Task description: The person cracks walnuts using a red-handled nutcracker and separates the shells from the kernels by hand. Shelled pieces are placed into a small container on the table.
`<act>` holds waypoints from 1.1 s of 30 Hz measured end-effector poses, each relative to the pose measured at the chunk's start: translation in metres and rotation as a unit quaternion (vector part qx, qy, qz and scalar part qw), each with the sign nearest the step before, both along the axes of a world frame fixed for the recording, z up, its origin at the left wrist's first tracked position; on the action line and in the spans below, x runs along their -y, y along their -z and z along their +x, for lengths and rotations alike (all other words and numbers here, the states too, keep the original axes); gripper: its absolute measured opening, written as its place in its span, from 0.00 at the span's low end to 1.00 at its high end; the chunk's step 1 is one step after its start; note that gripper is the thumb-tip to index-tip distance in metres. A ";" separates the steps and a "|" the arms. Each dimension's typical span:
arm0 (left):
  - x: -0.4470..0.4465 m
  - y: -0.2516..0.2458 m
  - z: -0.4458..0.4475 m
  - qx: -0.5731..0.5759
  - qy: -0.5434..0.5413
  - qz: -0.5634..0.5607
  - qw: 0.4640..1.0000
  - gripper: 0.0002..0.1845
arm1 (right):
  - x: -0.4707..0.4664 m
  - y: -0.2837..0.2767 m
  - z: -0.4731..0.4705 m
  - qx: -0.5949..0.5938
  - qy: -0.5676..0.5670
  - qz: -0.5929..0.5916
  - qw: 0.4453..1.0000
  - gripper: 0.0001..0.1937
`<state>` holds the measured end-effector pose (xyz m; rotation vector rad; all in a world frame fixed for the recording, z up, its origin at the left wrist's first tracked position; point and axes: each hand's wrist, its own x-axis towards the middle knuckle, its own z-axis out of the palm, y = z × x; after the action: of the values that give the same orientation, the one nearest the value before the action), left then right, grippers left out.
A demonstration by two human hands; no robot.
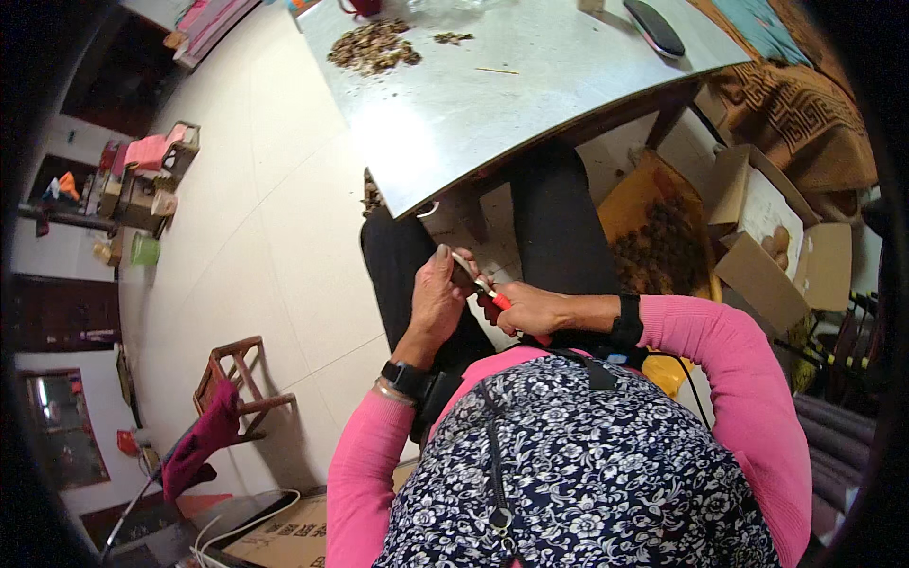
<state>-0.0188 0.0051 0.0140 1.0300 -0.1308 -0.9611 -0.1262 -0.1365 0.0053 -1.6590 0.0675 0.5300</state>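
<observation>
My right hand (529, 309) is closed around a red-handled hand tool (502, 302), which looks like pliers or shears; a second bit of red shows below the palm. The tool's metal end points up and left to my left hand (434, 287). There, thumb and fingers pinch a small curved pale-edged piece (465, 266), touching or nearly touching the tool's tip. Fingers cover most of the piece, so its kind is unclear. Both hands are above my lap, just below the near corner of the metal-topped table (454, 135).
On the table lie a heap of brown dried bits (375, 46), a smaller pile (453, 38), a thin stick (497, 70) and a dark oblong case (655, 28). To the right stand an orange bag of dark round lumps (657, 245) and an open cardboard box (770, 213). A wooden stool (238, 383) is at left.
</observation>
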 end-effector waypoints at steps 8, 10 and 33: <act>0.017 0.004 0.002 0.009 -0.049 0.015 0.999 0.26 | 0.001 0.006 0.011 -0.031 -0.011 -0.003 0.999 0.05; 0.020 0.005 0.003 -0.005 -0.051 0.017 0.999 0.26 | -0.002 0.008 0.010 -0.020 0.019 -0.001 1.000 0.05; 0.017 0.005 0.011 -0.098 -0.013 -0.108 0.989 0.25 | -0.015 0.025 0.017 0.024 0.102 0.142 0.984 0.04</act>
<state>-0.0076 -0.0122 0.0089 0.7320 -0.0570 -0.9963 -0.1093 -0.1218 -0.0197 -1.3678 0.1191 0.3266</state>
